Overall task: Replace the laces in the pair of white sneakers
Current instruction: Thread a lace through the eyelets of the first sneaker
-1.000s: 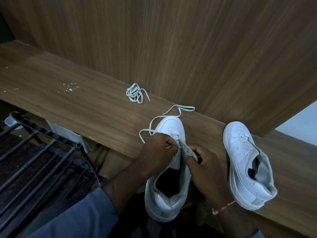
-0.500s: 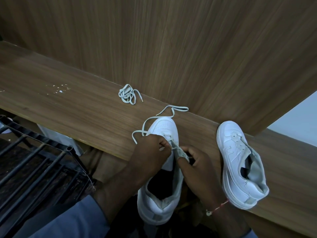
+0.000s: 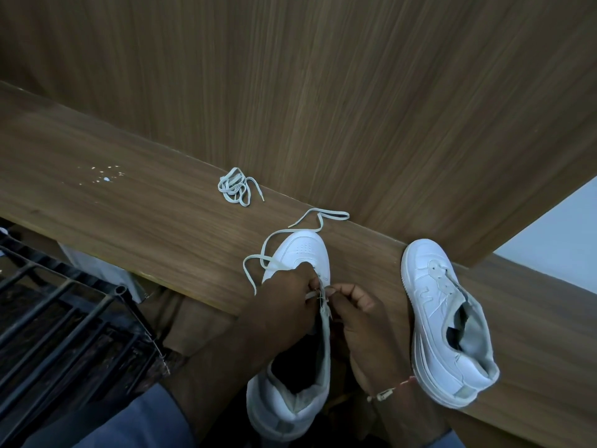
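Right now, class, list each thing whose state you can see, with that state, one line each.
Lace: loose end trails past the toe.
Left hand: pinches the Lace at the eyelets.
Right hand: pinches the Lace there too.
Near sneaker: heel overhangs the shelf edge.
Far sneaker: lying untouched on shelf.
Spare lace: bunched, untouched.

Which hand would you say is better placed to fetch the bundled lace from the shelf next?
Left, probably: the bundled lace lies left of the sneaker, nearer the left hand; the right hand pinches the working lace on the far side.
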